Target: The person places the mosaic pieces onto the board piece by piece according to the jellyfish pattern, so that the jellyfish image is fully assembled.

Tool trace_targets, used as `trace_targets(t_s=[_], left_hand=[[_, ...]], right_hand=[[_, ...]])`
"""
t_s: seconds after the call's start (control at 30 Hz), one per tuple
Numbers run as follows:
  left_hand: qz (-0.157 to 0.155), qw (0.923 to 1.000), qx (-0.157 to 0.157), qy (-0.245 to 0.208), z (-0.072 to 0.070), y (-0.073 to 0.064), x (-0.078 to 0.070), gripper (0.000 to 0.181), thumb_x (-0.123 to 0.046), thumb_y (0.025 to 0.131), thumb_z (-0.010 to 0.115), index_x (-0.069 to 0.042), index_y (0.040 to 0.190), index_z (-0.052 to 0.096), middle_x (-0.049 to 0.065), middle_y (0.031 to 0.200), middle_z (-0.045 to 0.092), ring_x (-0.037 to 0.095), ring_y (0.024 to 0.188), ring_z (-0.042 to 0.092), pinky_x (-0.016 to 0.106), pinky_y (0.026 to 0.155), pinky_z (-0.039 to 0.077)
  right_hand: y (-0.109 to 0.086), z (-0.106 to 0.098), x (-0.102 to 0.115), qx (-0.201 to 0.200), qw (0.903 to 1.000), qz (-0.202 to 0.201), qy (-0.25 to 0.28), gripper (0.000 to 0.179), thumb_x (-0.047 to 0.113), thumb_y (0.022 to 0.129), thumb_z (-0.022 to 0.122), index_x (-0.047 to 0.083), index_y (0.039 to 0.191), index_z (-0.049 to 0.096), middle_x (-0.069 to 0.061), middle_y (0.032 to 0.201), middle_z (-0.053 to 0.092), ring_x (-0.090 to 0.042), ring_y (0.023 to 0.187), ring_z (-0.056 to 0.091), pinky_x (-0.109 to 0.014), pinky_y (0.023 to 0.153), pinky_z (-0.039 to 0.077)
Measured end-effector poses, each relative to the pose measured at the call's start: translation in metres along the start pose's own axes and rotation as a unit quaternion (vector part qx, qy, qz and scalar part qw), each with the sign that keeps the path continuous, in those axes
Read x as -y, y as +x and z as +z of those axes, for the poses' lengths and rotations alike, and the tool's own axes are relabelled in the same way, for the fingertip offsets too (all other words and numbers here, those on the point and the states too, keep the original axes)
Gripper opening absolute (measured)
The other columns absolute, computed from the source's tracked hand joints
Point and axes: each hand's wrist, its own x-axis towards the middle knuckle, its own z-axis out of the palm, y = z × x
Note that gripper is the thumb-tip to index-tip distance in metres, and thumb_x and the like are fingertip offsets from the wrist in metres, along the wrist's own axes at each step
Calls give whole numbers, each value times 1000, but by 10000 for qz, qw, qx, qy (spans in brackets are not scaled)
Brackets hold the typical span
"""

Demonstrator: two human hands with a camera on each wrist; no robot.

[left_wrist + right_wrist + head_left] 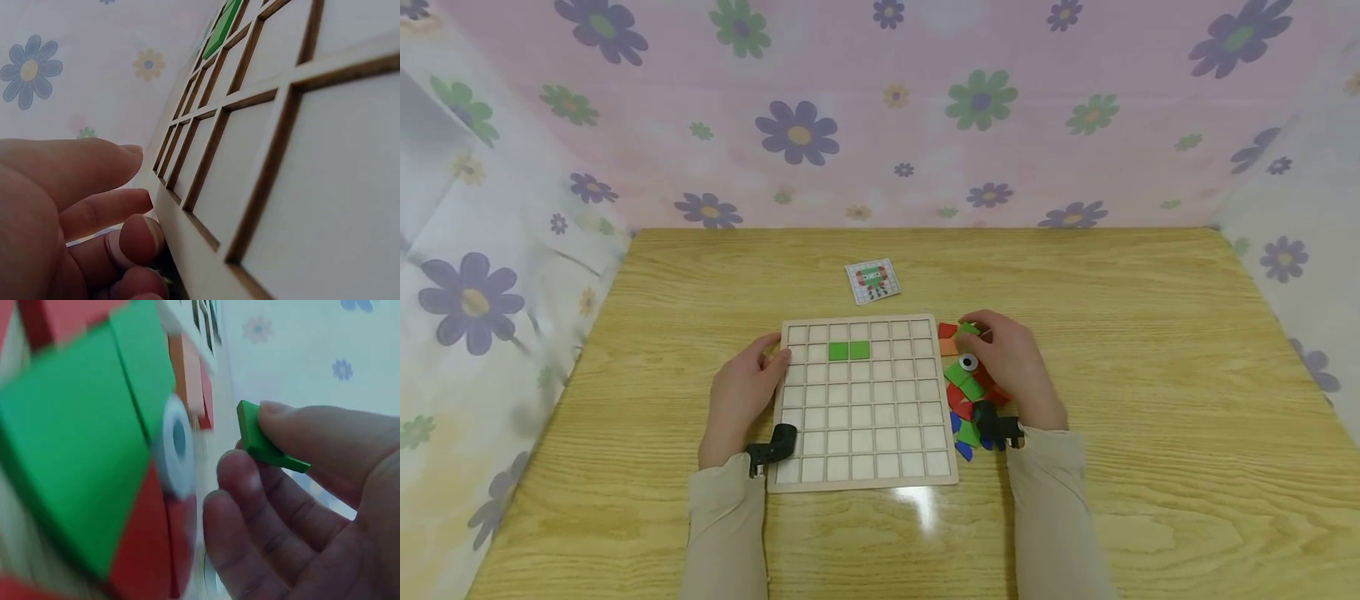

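Observation:
A wooden grid board (863, 485) lies in front of me, with two green square tiles (849, 351) side by side in its second row from the top. At its left edge is my left hand (741, 392); in the left wrist view the fingertips (141, 239) touch the board's side while the thumb sits apart above. Over the loose pieces to the right, my right hand (1011, 358) pinches a green piece (257, 437) between thumb and fingers. Beneath it are red, green, orange and blue pieces (957, 373) and a round eye piece (968, 362).
Beyond the board, a small picture card (873, 281) shows a coloured figure on a grid. A wooden table (1150, 350) carries everything, and flowered cloth (895, 167) hangs behind it. Black camera mounts are on both wrists.

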Motion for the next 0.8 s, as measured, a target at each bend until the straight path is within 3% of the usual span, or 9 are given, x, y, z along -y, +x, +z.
trace_targets(t_s=[0.23, 0.4, 0.6, 0.8], left_hand=[[-162, 9998, 62, -16, 4, -3, 3, 45, -42, 90, 47, -20, 129, 47, 0, 71, 50, 17, 56, 44, 30, 53, 33], [-93, 10000, 19, -19, 3, -3, 3, 45, -42, 90, 47, -19, 129, 48, 0, 69, 50, 16, 54, 44, 30, 52, 33], [-61, 10000, 0, -56, 2, -2, 2, 45, -40, 90, 48, -18, 128, 48, 0, 68, 50, 16, 53, 43, 30, 52, 33], [4, 10000, -49, -18, 0, 0, 1, 45, -41, 89, 48, -17, 128, 48, -1, 69, 51, 16, 54, 44, 30, 52, 34]], right_hand=[[3, 17, 11, 104, 9992, -352, 144, 28, 29, 88, 56, 19, 114, 57, 0, 98, 59, -17, 81, 56, -34, 68, 45], [4, 28, 22, 178, 9965, -816, 98, 26, 24, 87, 58, 19, 113, 60, -1, 101, 60, -17, 83, 54, -35, 74, 43], [5, 37, 35, 512, 9937, -991, 51, 26, 20, 88, 56, 21, 114, 60, 0, 108, 57, -17, 87, 53, -35, 78, 42], [8, 43, 42, 594, 9910, -1193, -150, 28, 15, 90, 53, 21, 116, 61, 0, 109, 58, -15, 84, 52, -33, 73, 41]])
